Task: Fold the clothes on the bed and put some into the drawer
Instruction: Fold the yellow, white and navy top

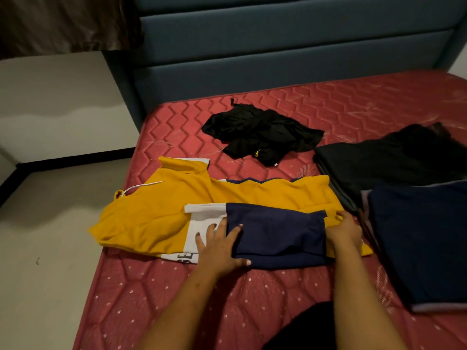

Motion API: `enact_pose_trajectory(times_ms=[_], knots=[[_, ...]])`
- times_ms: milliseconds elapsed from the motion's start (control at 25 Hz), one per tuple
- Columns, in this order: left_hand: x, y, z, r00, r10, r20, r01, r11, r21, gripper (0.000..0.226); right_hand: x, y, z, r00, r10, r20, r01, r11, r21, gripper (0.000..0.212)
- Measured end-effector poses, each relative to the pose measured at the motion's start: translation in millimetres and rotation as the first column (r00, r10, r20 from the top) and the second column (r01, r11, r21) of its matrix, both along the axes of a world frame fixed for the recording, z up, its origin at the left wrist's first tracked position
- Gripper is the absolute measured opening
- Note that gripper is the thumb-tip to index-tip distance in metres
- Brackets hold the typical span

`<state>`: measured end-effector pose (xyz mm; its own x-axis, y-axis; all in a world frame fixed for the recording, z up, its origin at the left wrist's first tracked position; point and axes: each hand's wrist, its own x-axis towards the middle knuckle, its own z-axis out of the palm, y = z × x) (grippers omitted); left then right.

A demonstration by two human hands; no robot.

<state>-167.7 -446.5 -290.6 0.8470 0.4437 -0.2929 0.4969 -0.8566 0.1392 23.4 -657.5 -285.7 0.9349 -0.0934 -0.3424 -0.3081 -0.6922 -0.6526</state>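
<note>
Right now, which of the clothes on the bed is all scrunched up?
The black top, lying alone nearest the headboard. The yellow hoodie is spread out flat, and the dark clothes on the right are folded.

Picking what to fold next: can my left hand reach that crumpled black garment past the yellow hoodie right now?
Probably yes. The crumpled black garment lies uncovered on the mattress beyond the yellow hoodie; the left hand, flat on it, need only lift and stretch across.
</note>
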Motion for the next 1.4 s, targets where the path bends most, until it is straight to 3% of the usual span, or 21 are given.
enact_pose_trajectory(times_ms=[120,200,320,400,440,480,520,600,640,720,840,920,960,1040,1080,1160,1240,1280,1360,1400], knots=[[22.2,-29.5,-7.3,0.992,-0.128,0.004,0.128,0.991,-0.027,0.087,-1.1,5.2,1.9,0.992,-0.024,0.127,0.027,0.999,-0.021,0.041],[29.8,-39.7,-14.3,0.989,-0.147,-0.029,0.146,0.988,-0.043,0.079,2.9,5.9,5.8,0.961,-0.013,0.275,0.043,0.994,-0.1,0.053],[22.2,-37.2,-20.7,0.99,-0.139,-0.012,0.139,0.99,-0.041,0.069,3.3,11.3,4.8,0.968,0.053,0.244,0.027,0.948,-0.316,0.066],[9.0,-22.5,-23.0,0.984,-0.076,0.162,0.086,0.995,-0.058,0.063,-8.3,33.4,5.8,0.944,0.183,0.275,-0.05,0.901,-0.43,0.068],[0.7,-13.4,-22.1,0.946,0.05,0.322,-0.004,0.99,-0.142,0.059,-18.8,51.3,8.6,0.903,0.294,0.314,-0.133,0.885,-0.446,0.066],[-9.6,-2.4,-19.4,0.835,0.26,0.484,-0.132,0.95,-0.283,0.052,-32.3,75.7,13.3,0.837,0.431,0.338,-0.262,0.857,-0.444,0.061],[-21.1,11.9,-18.0,0.654,0.487,0.578,-0.259,0.863,-0.434,0.044,-47.7,102.8,18.8,0.743,0.575,0.343,-0.42,0.799,-0.43,0.054],[-51.7,48.6,-14.9,0.249,0.783,0.57,-0.467,0.613,-0.638,0.046,-79.4,159.9,28.8,0.534,0.784,0.317,-0.685,0.62,-0.382,0.033],[-67.0,66.1,-13.4,0.125,0.848,0.515,-0.529,0.496,-0.688,0.055,-89.0,184.8,31.6,0.477,0.831,0.285,-0.749,0.554,-0.363,0.028],[-93.5,97.2,-13.0,0.005,0.915,0.403,-0.566,0.335,-0.753,0.075,-97.9,230.9,36.1,0.452,0.876,0.167,-0.794,0.481,-0.373,0.036],[-101.4,124.0,-17.6,0.002,0.958,0.287,-0.585,0.234,-0.777,0.082,-91.6,273.1,33.6,0.473,0.881,0.004,-0.792,0.427,-0.437,0.048],[-99.5,138.9,-20.1,0.066,0.967,0.247,-0.622,0.233,-0.748,0.059,-86.2,293.2,23.9,0.48,0.875,-0.062,-0.827,0.427,-0.366,0.041],[-100.1,145.4,-21.1,0.077,0.963,0.258,-0.621,0.249,-0.743,0.04,-83.1,299.4,18.1,0.503,0.861,-0.075,-0.834,0.46,-0.306,0.038],[-110.1,156.2,-23.3,0.04,0.947,0.319,-0.619,0.274,-0.736,0.017,-70.1,308.7,4.1,0.662,0.746,-0.073,-0.745,0.645,-0.171,0.04],[-118.0,160.5,-23.9,0.016,0.935,0.355,-0.632,0.284,-0.721,0.017,-63.7,311.0,-2.0,0.74,0.668,-0.074,-0.671,0.728,-0.14,0.043],[-132.2,168.5,-22.4,-0.009,0.918,0.397,-0.65,0.296,-0.699,0.021,-62.1,316.5,-10.0,0.809,0.586,-0.051,-0.584,0.79,-0.185,0.051],[-138.0,174.7,-21.2,0.015,0.915,0.403,-0.606,0.329,-0.724,0.022,-75.6,324.5,-13.0,0.774,0.622,0.121,-0.546,0.751,-0.372,0.052],[-139.1,176.5,-20.8,0.036,0.912,0.409,-0.587,0.351,-0.729,0.026,-86.9,326.2,-12.7,0.716,0.633,0.293,-0.491,0.756,-0.433,0.048],[-137.8,174.2,-18.1,0.065,0.885,0.46,-0.656,0.385,-0.649,0.04,-112.8,323.7,-16.0,0.53,0.597,0.602,-0.431,0.801,-0.415,0.035],[-135.3,168.9,-16.5,0.092,0.851,0.516,-0.737,0.407,-0.54,0.047,-124.7,319.0,-20.0,0.44,0.583,0.683,-0.465,0.799,-0.382,0.032]])
